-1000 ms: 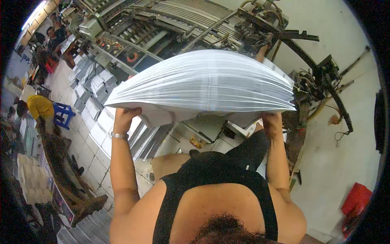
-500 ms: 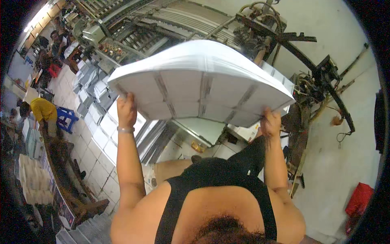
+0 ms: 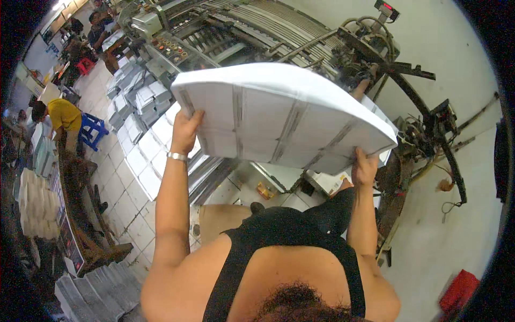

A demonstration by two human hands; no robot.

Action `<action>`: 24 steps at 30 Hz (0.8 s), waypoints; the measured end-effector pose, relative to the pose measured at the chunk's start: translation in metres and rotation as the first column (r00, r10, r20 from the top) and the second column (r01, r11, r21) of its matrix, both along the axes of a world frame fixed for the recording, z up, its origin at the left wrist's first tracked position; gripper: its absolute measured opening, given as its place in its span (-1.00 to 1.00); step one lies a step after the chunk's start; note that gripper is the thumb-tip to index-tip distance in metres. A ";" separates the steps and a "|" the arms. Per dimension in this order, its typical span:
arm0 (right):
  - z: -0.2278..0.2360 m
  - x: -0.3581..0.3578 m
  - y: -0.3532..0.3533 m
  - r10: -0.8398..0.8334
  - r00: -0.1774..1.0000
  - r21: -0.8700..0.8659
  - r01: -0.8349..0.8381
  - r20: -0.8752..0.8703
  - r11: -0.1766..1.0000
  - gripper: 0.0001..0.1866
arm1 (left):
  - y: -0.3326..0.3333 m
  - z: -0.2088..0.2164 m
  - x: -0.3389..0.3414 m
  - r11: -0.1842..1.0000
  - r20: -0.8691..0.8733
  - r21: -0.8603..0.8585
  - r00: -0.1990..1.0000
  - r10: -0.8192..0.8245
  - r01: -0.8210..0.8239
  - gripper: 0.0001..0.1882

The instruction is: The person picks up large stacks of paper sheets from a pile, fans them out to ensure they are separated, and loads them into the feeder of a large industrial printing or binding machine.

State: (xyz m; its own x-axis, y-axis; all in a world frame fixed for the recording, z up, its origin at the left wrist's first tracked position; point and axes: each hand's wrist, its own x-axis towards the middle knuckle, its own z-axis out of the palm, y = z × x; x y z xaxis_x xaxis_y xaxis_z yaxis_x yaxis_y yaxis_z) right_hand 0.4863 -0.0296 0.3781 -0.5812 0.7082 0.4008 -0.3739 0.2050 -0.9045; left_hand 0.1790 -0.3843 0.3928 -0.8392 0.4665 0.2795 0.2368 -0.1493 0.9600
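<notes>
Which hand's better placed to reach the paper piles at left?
Left hand, probably: it's nearer those paper piles. Both hands grip the paper stack, the right hand at its right end.

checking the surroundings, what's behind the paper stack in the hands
Beyond the paper stack, a machine with metal slats and a control panel shows; whatever the stack covers cannot be seen.

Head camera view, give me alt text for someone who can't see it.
A person's left hand and right hand grip opposite ends of a thick, bowed stack of white sheets. Beyond it is a large machine; to the left are paper stacks and someone in yellow near a blue stool.
</notes>
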 end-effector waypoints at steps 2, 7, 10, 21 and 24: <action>-0.005 0.000 0.008 -0.058 0.996 0.047 0.054 0.073 0.997 -0.51 | -0.001 0.000 0.001 0.999 -0.013 0.037 1.000 -0.003 0.004 -0.60; 0.008 -0.003 -0.002 0.128 0.988 -0.106 -0.137 -0.086 0.985 -0.46 | -0.004 0.020 0.012 0.930 0.047 0.344 0.987 -0.156 0.130 -0.49; -0.005 -0.003 0.012 0.136 0.990 -0.076 -0.137 -0.025 0.988 -0.47 | 0.000 -0.007 -0.001 0.937 0.105 0.321 0.979 -0.177 0.135 -0.41; 0.016 -0.017 -0.004 0.053 0.997 -0.007 -0.052 0.051 0.999 -0.45 | 0.004 0.001 -0.014 0.998 0.069 0.055 0.998 0.015 -0.019 -0.62; 0.004 -0.006 -0.004 -0.002 0.989 0.015 0.000 0.151 1.000 -0.40 | 0.005 -0.003 0.007 0.991 -0.021 0.130 1.000 0.015 -0.012 -0.62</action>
State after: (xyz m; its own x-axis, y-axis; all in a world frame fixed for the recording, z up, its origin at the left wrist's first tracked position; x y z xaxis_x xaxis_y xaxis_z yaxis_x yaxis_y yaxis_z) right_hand 0.4800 -0.0333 0.3821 -0.6351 0.7034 0.3192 -0.2331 0.2195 -0.9474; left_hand 0.1856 -0.3792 0.3901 -0.8382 0.4140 0.3551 0.2600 -0.2690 0.9274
